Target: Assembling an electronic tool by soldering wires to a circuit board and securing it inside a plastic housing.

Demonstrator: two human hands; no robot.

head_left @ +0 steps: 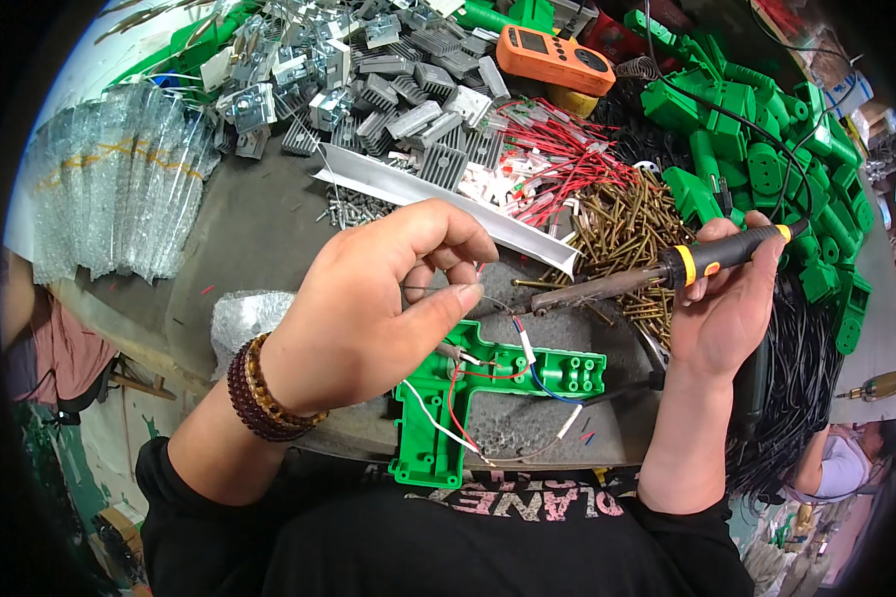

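My right hand grips a soldering iron by its black handle with yellow bands; its sooty metal shaft points left. The tip is close to the fingers of my left hand, which are closed in a pinch on a thin grey solder wire. Below both hands lies an open green plastic housing half, shaped like a pistol grip. Red, blue and white wires run inside and across it. A white sleeve sits on a lead beside the housing. My left palm hides part of the housing's upper left.
Beyond my hands are a white angled strip, brass-coloured screws, red wires, metal heat sinks and an orange multimeter. Green housings and black cables crowd the right. Bubble-wrap bags lie left; another person sits lower right.
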